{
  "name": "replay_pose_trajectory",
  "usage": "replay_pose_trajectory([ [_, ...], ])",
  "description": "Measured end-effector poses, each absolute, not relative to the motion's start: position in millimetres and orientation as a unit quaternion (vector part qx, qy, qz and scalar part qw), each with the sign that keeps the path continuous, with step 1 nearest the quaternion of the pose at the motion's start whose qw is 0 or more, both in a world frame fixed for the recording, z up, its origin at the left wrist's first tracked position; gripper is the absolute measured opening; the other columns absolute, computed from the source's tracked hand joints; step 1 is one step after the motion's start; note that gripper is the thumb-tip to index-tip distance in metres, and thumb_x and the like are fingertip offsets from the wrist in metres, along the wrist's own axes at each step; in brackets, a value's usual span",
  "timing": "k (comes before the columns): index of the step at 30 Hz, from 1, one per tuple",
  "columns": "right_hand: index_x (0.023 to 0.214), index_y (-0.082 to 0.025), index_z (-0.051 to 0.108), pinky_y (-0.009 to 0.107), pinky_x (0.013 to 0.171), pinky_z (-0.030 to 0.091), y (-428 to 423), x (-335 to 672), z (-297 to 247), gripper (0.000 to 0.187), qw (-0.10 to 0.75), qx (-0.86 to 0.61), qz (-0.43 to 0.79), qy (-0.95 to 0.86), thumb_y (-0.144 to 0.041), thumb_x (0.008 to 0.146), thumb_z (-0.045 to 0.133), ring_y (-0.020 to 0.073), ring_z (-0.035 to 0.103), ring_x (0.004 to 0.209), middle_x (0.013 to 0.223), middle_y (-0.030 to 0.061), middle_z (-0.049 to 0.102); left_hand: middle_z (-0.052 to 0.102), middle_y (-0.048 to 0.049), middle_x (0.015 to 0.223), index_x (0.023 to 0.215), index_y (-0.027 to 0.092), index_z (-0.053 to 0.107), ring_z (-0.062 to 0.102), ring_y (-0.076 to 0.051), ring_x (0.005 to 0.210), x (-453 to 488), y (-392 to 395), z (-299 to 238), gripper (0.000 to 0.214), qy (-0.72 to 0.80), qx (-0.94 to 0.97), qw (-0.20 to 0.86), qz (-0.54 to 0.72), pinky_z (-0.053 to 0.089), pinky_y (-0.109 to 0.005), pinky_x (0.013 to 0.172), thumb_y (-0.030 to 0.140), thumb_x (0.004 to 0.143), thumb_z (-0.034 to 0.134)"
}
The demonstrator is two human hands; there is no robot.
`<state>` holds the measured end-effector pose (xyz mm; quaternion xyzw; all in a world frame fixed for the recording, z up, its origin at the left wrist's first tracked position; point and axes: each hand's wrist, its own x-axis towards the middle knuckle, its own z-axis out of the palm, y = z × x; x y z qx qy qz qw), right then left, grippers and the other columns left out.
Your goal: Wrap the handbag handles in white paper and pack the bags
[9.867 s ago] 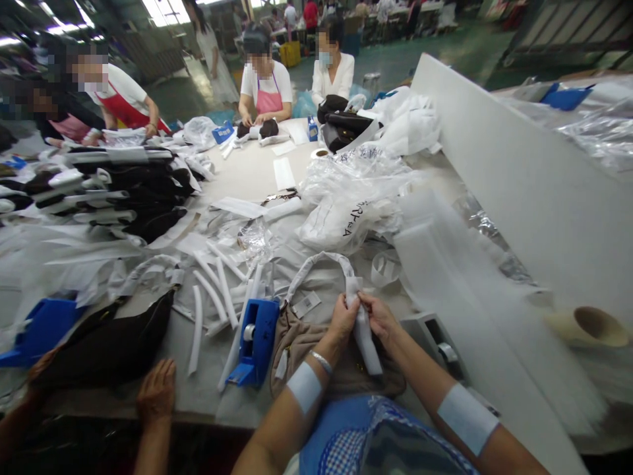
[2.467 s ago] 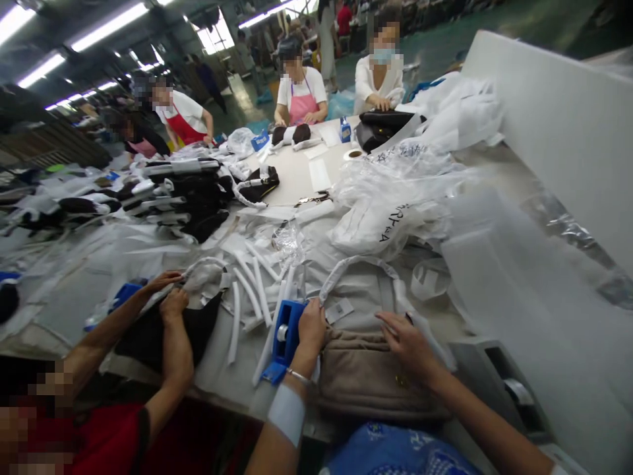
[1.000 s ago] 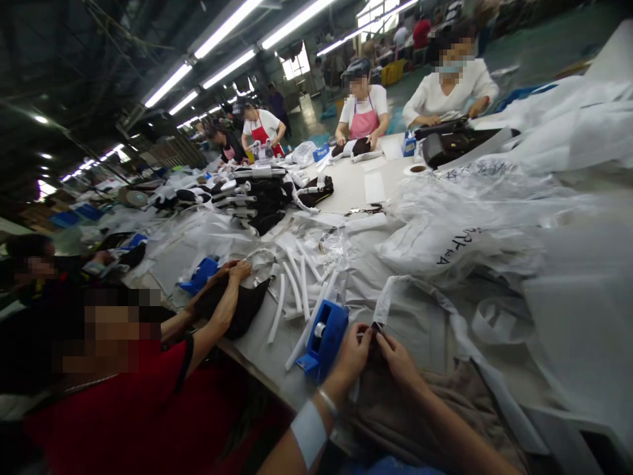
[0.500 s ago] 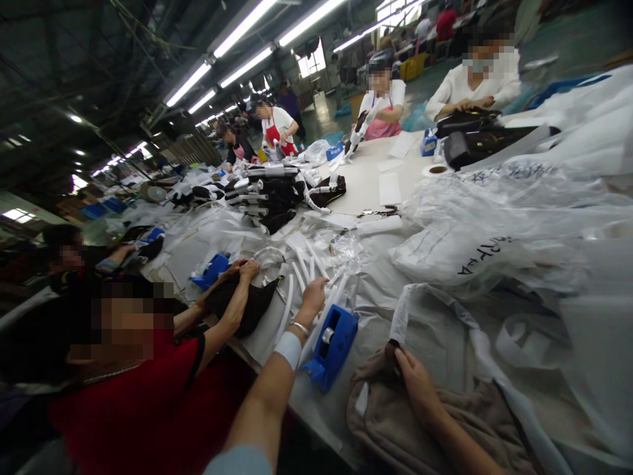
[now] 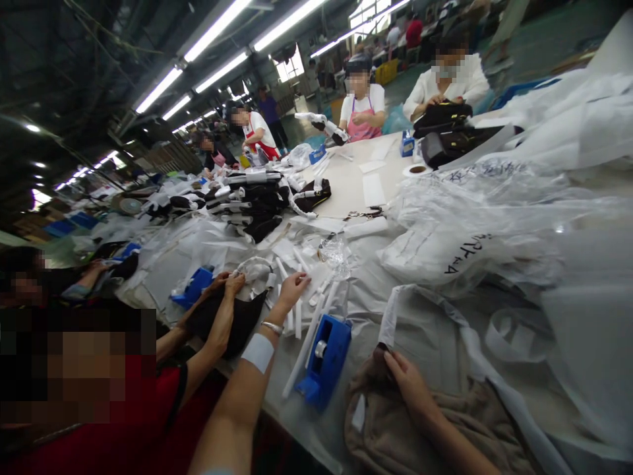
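My left hand [image 5: 293,290], with a silver bracelet at its wrist, is stretched out over loose white strips [image 5: 297,315]. Its fingertips are pinched together beside a thin whitish sheet; I cannot make out whether they hold it. My right hand [image 5: 406,381] grips the edge of a brown fabric bag [image 5: 445,429], thumb and fingers closed where the strap joins it. White wrapping covers the bag's strap [image 5: 390,316], which loops up over the table. A blue tape dispenser [image 5: 324,363] stands between my forearms.
At my left, a co-worker's hands [image 5: 232,284] hold a dark bag [image 5: 242,323] by another blue dispenser [image 5: 195,287]. Clear plastic bags [image 5: 445,254] heap on the right. A pile of dark wrapped bags [image 5: 252,204] lies farther back, and several people work across the table.
My left hand has shifted left and slightly up over the white strips. My right hand stays on the bag. The view has swung a little to the right.
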<state>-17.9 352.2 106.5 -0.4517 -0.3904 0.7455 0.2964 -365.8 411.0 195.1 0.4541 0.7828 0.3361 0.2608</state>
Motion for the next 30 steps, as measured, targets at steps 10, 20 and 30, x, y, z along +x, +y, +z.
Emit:
replay_pose_trajectory([
  [10,0.100,-0.023,0.079,0.044,0.108,0.042,350.3,-11.3,93.1,0.053,0.368,-0.445,0.675,-0.458,-0.064,0.067,0.077,0.0345,0.040,0.139,0.159,0.0084,0.033,0.075,-0.0075,0.106,0.101,0.023,0.078,0.065,-0.025,0.103,-227.8,383.2,181.8,0.026,0.701,0.581,0.332,0.248,0.044,-0.036,0.100,0.016,0.080,0.064],
  [20,0.095,-0.023,0.081,0.047,0.111,0.036,360.3,1.9,94.2,0.046,0.333,-0.454,0.618,-0.548,-0.060,0.068,0.077,0.0321,0.054,0.124,0.129,0.0121,0.062,0.077,-0.0039,0.097,0.100,0.023,0.079,0.069,-0.020,0.091,-191.8,377.4,167.2,0.027,0.575,0.636,0.441,0.264,0.051,-0.028,0.086,0.020,0.082,0.060],
  [30,0.093,-0.020,0.080,0.042,0.091,0.050,365.2,-2.0,104.5,0.035,0.317,-0.478,0.548,-0.609,-0.048,0.074,0.071,0.0267,0.066,0.094,0.100,0.0090,0.068,0.070,-0.0124,0.120,0.107,0.016,0.074,0.062,-0.026,0.116,-160.6,346.1,146.8,0.032,0.672,0.505,0.377,0.388,0.045,-0.042,0.104,0.035,0.092,0.053],
])
